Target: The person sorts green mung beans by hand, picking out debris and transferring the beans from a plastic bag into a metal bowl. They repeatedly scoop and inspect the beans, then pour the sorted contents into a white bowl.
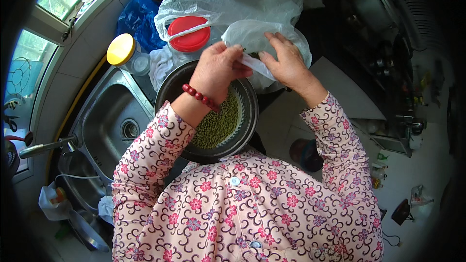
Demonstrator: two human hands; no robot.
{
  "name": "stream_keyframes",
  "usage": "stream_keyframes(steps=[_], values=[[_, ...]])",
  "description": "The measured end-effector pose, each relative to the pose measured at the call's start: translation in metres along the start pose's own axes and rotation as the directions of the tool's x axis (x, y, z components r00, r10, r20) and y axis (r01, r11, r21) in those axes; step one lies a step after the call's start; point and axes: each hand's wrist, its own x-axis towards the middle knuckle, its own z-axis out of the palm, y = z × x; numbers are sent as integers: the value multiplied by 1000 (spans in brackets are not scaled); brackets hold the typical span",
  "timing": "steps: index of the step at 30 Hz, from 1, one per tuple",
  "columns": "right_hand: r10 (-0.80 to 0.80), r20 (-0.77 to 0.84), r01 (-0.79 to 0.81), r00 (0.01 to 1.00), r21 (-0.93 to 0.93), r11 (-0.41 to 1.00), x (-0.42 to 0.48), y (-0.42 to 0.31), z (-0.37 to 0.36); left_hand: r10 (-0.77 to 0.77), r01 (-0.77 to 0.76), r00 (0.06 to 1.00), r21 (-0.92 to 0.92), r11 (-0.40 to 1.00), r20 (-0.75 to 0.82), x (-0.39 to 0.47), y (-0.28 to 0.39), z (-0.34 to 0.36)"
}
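My left hand (218, 69), with a dark red bead bracelet (198, 95) at the wrist, pinches the rim of a white plastic bag (251, 31). Against the same bag rests my right hand (289, 60), its thumb spread away from the fingers beside the bag's mouth. Small dark bits show at the opening; I cannot tell what they are. Under my left forearm stands a dark round pan (252, 125), which holds green mung beans (218, 127) on a pale, jagged-edged layer. My left wrist and sleeve hide part of the beans.
A red-lidded jar (189, 34), a yellow-lidded clear jar (125, 52) and a white cloth (160, 65) crowd behind the pan. Beyond them lies a blue plastic bag (136, 22). A steel sink (105, 116) with a faucet (47, 149) is at left. A dark bucket (305, 154) stands at right.
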Motion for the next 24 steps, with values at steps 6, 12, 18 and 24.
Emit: stream_keyframes(steps=[6, 12, 18, 24], values=[[-38, 65, 39, 997, -13, 999, -3, -6, -34, 129, -128, 987, -16, 992, 100, -4, 24, 3], [-213, -13, 208, 977, -164, 964, -12, -14, -51, 205, -217, 970, 88, 972, 130, -5, 36, 5], [-275, 27, 276, 961, -163, 947, -42, -36, -38, 139, -150, 986, 137, 979, 90, -20, 29, -20], [-407, 101, 416, 908, -97, 904, -67, -57, -31, 61, -73, 997, 241, 968, 56, -43, 20, -48]])
